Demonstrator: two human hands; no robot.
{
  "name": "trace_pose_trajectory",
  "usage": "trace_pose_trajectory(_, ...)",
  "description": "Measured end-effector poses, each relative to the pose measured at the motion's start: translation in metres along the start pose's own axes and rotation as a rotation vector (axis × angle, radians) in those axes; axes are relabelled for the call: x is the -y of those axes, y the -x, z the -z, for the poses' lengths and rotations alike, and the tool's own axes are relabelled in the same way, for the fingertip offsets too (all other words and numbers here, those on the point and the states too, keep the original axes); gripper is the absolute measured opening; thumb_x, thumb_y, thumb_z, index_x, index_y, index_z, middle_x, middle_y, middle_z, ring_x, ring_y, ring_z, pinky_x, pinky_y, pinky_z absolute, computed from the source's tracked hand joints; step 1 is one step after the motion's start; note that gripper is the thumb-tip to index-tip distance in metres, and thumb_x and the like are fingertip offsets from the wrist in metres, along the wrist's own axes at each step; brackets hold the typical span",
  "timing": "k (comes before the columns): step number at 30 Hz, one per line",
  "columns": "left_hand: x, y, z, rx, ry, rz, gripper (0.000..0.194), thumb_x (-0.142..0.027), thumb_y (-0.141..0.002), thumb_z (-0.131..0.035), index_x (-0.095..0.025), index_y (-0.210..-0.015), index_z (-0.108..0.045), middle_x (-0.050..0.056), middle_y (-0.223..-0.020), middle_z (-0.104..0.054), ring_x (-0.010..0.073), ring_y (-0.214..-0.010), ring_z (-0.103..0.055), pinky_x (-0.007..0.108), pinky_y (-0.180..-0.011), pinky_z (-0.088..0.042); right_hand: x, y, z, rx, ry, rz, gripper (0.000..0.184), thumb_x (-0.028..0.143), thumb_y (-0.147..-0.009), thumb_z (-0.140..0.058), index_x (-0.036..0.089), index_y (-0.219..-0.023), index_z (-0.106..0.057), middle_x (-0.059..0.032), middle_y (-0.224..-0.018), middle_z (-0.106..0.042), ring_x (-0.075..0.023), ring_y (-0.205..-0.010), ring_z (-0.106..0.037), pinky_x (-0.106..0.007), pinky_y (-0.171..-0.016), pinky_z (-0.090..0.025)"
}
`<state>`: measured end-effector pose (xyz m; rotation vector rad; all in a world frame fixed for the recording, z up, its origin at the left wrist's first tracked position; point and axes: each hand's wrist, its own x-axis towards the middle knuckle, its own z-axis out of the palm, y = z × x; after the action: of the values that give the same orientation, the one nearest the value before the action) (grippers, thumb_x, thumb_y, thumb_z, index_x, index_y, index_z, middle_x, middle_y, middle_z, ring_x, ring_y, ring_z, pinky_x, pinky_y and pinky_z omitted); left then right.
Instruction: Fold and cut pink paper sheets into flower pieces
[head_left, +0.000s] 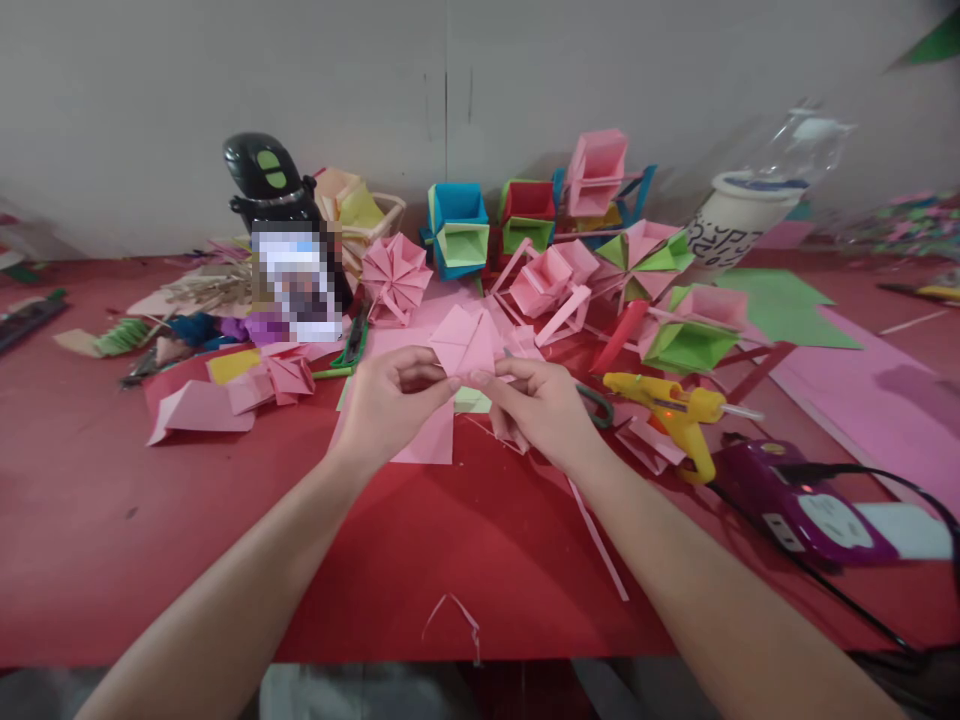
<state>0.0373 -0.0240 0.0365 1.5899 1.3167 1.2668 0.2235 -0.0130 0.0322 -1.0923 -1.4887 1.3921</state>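
A folded piece of pink paper (466,340) with crease lines is held up above the red table. My left hand (390,395) pinches its lower left edge between thumb and fingers. On the other side, my right hand (536,400) pinches the lower right part, thumbs nearly touching. Under the hands lie a flat pink sheet (427,445) and a bit of pale green paper (472,401). Just behind the held paper sits a pink pleated paper rosette (395,278). Parts of the fingers are hidden behind the paper.
A yellow hot glue gun (679,405) lies to the right, near a purple power box (810,505) with cords. Behind stand paper boxes (459,225), a phone (300,285) on a black holder and a patterned cup (739,220). Paper scraps (202,415) spread left.
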Motion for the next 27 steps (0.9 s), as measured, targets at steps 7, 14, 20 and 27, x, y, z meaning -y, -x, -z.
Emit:
trace_pose_trajectory(7,-0.002,-0.001,0.0,-0.003,-0.119,-0.059,0.04,-0.033,-0.08,-0.078,-0.019,-0.057,-0.049,-0.004,-0.055,-0.048,0.0099,-0.053,-0.047,0.023,-0.046,-0.035,-0.001,0.002,-0.002,-0.003,0.043,0.023,0.034,0.051,-0.088,-0.071,0.018,-0.082,-0.067,0.0044,-0.044,-0.059,-0.0073,-0.026,-0.042,-0.019,-0.028,-0.028)
trace_pose_trajectory(14,0.0,-0.001,0.002,-0.002,-0.144,-0.031,0.036,-0.037,-0.078,-0.08,-0.019,-0.058,-0.056,-0.004,-0.055,-0.052,0.011,-0.053,-0.048,0.025,-0.048,-0.036,-0.003,-0.001,0.0,-0.158,0.189,0.113,0.032,0.048,-0.083,-0.075,0.019,-0.076,-0.064,0.0046,-0.048,-0.054,-0.0087,-0.038,-0.044,-0.024,-0.039,-0.034)
trace_pose_trajectory(20,-0.001,-0.003,0.005,0.038,-0.167,-0.024,0.034,-0.031,-0.079,-0.079,-0.018,-0.058,-0.056,-0.005,-0.054,-0.051,0.01,-0.052,-0.048,0.024,-0.048,-0.036,-0.006,-0.007,0.009,-0.364,0.254,0.309,0.042,0.04,-0.071,-0.086,0.02,-0.103,-0.065,-0.0056,-0.101,-0.068,-0.0169,-0.081,-0.061,-0.029,-0.065,-0.05)
trace_pose_trajectory(27,-0.002,-0.002,0.005,0.219,0.029,0.014,0.009,-0.024,-0.081,-0.075,-0.017,-0.087,-0.073,0.004,-0.088,-0.076,0.0192,-0.082,-0.071,0.031,-0.073,-0.057,-0.005,-0.011,0.013,-0.182,0.023,0.195,0.043,0.045,-0.073,-0.084,0.019,-0.104,-0.068,-0.0076,-0.1,-0.072,-0.021,-0.092,-0.067,-0.034,-0.078,-0.056)
